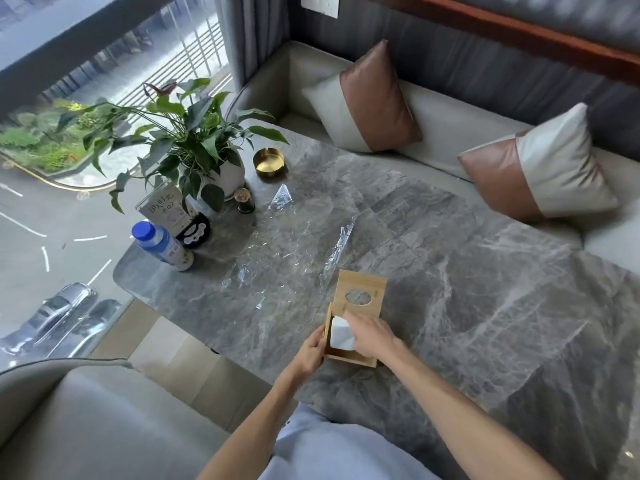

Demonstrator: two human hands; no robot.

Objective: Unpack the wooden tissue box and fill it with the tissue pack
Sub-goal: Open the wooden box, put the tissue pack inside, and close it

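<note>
You have the wooden tissue box (349, 355) near your edge of the marble table (450, 271), close to your body, so both arms reach it without stretching. Its lid (360, 292), the one with the oval opening, stands open and leans away from you; this leaves the top of the box free for loading.

Your left hand (310, 351) rests against the left wall of the box, thumb and fingers (317, 337) closed on that wall. I think it is there to stop the light box from sliding while the other hand pushes. Your right hand (372, 336) lies on top of the white tissue pack (341, 334), which sits partly inside the box, and one corner is above the rim. The fingers of this hand seem flat and kept together on the pack, pressing it down more than pinching it, but their tips are hidden, so I cannot tell exactly.

The clear plastic wrap (294, 244) lies flat on the table beyond the box, well apart from your hands, so the unpacking looks finished. In my judgement you are in the filling step, and what is left is to seat the pack fully and close the lid.
</note>
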